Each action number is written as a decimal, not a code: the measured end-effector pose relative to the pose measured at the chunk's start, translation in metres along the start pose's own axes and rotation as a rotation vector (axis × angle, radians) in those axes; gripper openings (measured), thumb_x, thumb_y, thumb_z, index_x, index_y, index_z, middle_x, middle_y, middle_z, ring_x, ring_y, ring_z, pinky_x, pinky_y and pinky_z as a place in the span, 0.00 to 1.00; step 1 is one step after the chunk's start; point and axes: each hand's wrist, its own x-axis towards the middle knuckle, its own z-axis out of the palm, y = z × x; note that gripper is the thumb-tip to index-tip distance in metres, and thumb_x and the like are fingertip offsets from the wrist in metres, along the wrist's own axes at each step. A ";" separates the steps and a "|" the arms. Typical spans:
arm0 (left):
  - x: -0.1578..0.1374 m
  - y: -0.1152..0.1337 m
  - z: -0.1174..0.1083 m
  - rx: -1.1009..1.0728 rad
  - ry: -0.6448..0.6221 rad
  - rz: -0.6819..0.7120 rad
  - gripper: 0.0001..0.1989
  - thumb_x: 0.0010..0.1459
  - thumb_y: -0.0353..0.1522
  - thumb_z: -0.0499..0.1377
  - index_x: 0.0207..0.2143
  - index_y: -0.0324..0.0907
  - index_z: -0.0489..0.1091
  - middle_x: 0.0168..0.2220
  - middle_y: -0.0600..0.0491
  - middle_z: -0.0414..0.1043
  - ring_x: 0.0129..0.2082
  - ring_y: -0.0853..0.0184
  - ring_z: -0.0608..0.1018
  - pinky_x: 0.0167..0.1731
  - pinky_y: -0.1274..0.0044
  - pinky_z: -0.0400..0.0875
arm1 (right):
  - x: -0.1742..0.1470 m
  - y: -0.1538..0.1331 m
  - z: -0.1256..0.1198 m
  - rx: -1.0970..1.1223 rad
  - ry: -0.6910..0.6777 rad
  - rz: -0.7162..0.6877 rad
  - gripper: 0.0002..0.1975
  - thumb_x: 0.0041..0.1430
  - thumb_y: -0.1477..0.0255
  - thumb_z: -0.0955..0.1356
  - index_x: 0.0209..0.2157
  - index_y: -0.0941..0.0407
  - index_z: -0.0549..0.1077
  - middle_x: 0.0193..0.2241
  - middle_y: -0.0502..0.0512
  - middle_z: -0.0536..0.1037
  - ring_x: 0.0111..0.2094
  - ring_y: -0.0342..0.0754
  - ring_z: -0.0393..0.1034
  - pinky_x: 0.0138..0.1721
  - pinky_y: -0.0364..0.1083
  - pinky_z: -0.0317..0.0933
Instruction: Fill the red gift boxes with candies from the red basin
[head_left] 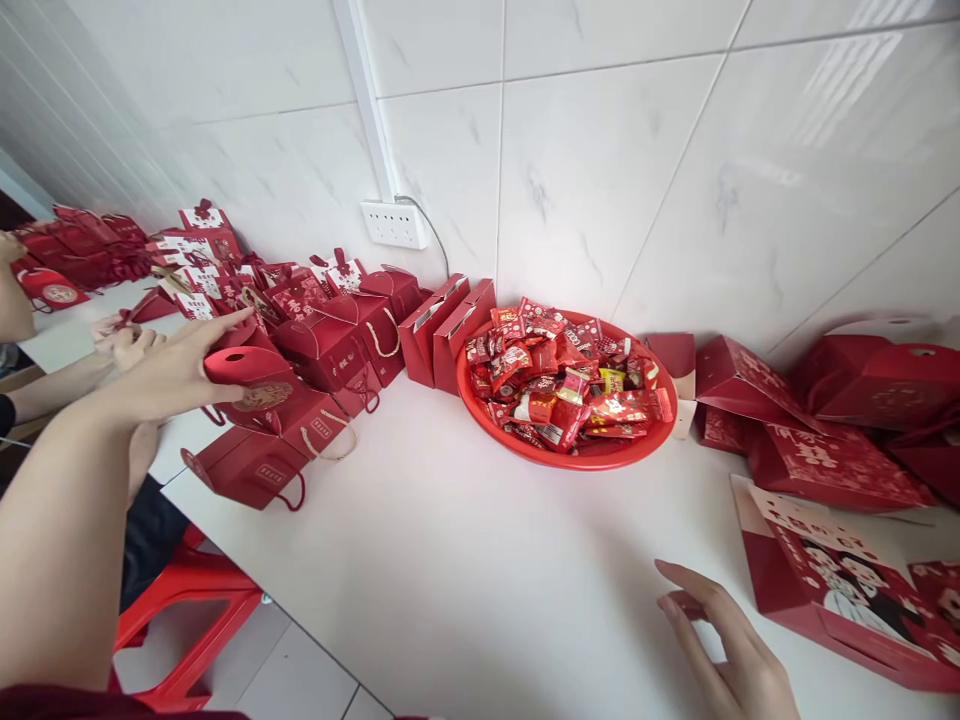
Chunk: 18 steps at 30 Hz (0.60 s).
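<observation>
My left hand (169, 370) reaches out to the left, thumb and fingers closed around the rounded top of a red gift box (259, 385) with a gold emblem. That box sits among other red boxes, and right below it is a red box with a cord handle (259, 465). My right hand (724, 645) hovers over the white table (480, 560) at the lower right, its fingers curved and apart, with nothing in them. Nearest to it is a red box with a cartoon couple (840, 580). A red basin (577, 460) holds many wrapped candies (555, 375).
Red boxes (322, 340) line the wall at the left, and more boxes (817, 455) are heaped at the right. A co-worker's hands (127, 340) are beyond my left arm. A red plastic stool (199, 590) stands beside the table. A power strip (394, 224) hangs on the tiled wall.
</observation>
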 end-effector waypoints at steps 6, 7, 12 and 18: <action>0.013 -0.014 -0.021 -0.141 -0.184 0.079 0.45 0.42 0.35 0.61 0.65 0.45 0.55 0.61 0.54 0.61 0.56 0.59 0.68 0.58 0.69 0.63 | 0.000 0.002 0.000 -0.003 -0.011 -0.026 0.17 0.64 0.60 0.64 0.52 0.47 0.70 0.47 0.56 0.73 0.38 0.48 0.75 0.21 0.37 0.69; 0.013 -0.014 -0.026 -0.158 -0.199 0.073 0.44 0.42 0.37 0.63 0.64 0.45 0.56 0.61 0.54 0.62 0.56 0.59 0.68 0.58 0.69 0.64 | 0.000 0.002 0.000 0.000 -0.013 -0.028 0.16 0.64 0.60 0.64 0.52 0.47 0.70 0.48 0.56 0.73 0.38 0.47 0.75 0.21 0.37 0.69; 0.003 -0.018 -0.042 -0.233 -0.224 0.048 0.50 0.38 0.56 0.67 0.62 0.49 0.59 0.59 0.55 0.65 0.55 0.58 0.70 0.54 0.70 0.67 | 0.001 -0.003 0.001 0.015 -0.018 -0.014 0.15 0.65 0.60 0.63 0.51 0.48 0.70 0.49 0.57 0.72 0.38 0.47 0.74 0.22 0.37 0.68; -0.001 -0.022 -0.035 -0.215 -0.268 0.063 0.54 0.41 0.68 0.54 0.64 0.46 0.56 0.58 0.56 0.65 0.54 0.57 0.70 0.52 0.70 0.65 | 0.001 -0.022 0.003 0.026 0.006 0.052 0.16 0.66 0.57 0.61 0.48 0.49 0.71 0.47 0.57 0.72 0.38 0.48 0.71 0.23 0.39 0.67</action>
